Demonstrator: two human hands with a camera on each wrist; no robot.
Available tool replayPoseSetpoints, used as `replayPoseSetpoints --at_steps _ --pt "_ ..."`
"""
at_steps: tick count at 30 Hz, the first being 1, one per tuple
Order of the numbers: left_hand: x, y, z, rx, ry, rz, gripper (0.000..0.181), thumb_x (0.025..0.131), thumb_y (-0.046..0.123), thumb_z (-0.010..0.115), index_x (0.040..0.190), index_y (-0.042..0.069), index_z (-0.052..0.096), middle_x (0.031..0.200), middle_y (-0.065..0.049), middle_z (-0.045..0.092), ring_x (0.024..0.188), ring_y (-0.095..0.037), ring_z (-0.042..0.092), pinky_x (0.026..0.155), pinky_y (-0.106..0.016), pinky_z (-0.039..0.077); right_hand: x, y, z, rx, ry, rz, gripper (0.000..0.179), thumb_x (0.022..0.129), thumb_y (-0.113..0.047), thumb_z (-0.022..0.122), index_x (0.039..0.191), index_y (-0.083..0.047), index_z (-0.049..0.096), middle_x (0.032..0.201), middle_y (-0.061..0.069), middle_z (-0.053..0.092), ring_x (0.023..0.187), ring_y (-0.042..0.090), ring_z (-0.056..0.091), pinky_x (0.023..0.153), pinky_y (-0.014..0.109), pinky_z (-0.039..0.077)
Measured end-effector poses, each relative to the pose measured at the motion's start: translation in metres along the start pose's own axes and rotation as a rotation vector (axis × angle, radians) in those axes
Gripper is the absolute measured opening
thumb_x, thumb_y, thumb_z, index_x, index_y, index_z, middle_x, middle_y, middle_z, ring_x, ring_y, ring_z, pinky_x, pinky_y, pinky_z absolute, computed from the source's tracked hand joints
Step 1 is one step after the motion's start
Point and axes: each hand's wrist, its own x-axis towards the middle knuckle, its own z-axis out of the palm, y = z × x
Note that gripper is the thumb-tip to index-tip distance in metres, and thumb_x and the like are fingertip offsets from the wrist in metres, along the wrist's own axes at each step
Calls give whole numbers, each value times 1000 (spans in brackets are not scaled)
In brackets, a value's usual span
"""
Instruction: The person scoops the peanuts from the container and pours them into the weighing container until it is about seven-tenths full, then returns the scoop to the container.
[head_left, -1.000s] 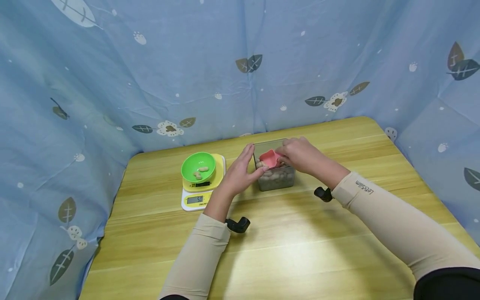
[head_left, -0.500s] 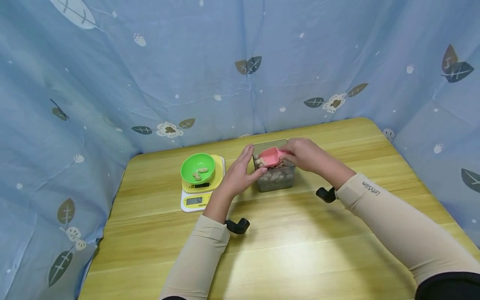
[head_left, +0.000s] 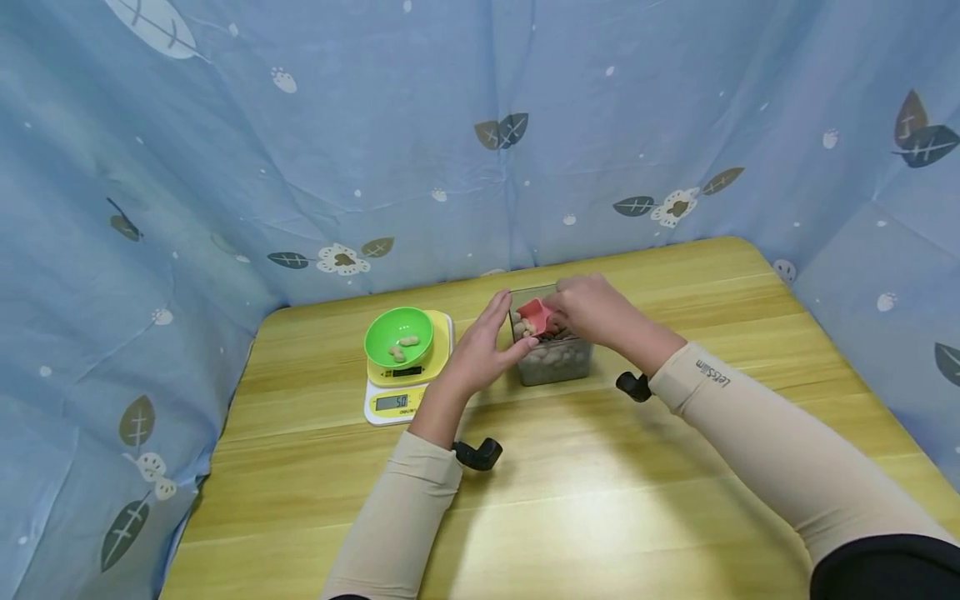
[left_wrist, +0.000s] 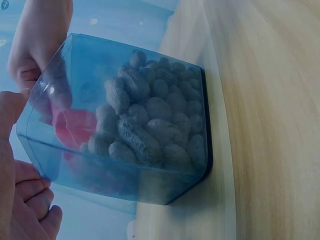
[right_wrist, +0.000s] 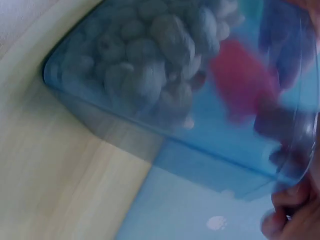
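A see-through grey container point(head_left: 555, 363) partly filled with unshelled peanuts point(left_wrist: 160, 110) stands on the table. My left hand point(head_left: 477, 357) holds its left side, thumb at the near rim and fingers toward the far corner. My right hand point(head_left: 596, 310) reaches over the right rim and grips a pink scoop point(head_left: 535, 317) by its handle. The scoop's bowl is inside the container, against the peanuts; the handle is mostly hidden by the hand. In the right wrist view the scoop point(right_wrist: 242, 80) is blurred behind the container wall.
Left of the container, a green bowl point(head_left: 381, 335) with a few peanuts sits on a yellow and white kitchen scale point(head_left: 414, 402). Its display appears to read 5.0. A patterned blue curtain point(head_left: 420, 125) surrounds the back and sides of the wooden table point(head_left: 585, 500).
The right hand drew the scoop up and to the right, tipping it, then moved back left and lower into the container. The left hand and scale are essentially unchanged.
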Motion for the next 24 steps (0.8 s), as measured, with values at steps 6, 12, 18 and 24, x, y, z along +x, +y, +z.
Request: replayPoseSetpoints --at_steps 6,12,18,24 --pt "0 -1 1 -4 -6 -1 94 88 72 50 160 25 12 166 10 7 151 -21 18 120 -46 26 -1 11 -3 173 -90 36 12 94 -21 68 100 -14 76 90 5 69 85 23 63 77 46 46" --pt "1 -1 0 0 -9 -8 92 90 67 53 160 24 11 166 8 7 151 -22 18 120 -46 25 -4 24 -7 313 -141 48 21 95 -20 66 110 -9 75 102 10 71 95 26 65 82 44 51" --pt "1 0 0 20 -9 -7 92 90 69 52 160 26 10 166 8 6 151 -22 18 120 -46 25 -14 34 -11 409 -143 74 29 97 -19 64 121 -5 71 106 12 70 96 26 64 84 44 51" --pt "1 0 0 22 6 5 93 89 69 52 160 21 15 166 5 10 150 -23 21 119 -47 26 -20 39 -9 481 -137 108 32 97 -23 63 125 -8 69 100 8 68 84 20 57 74 37 46"
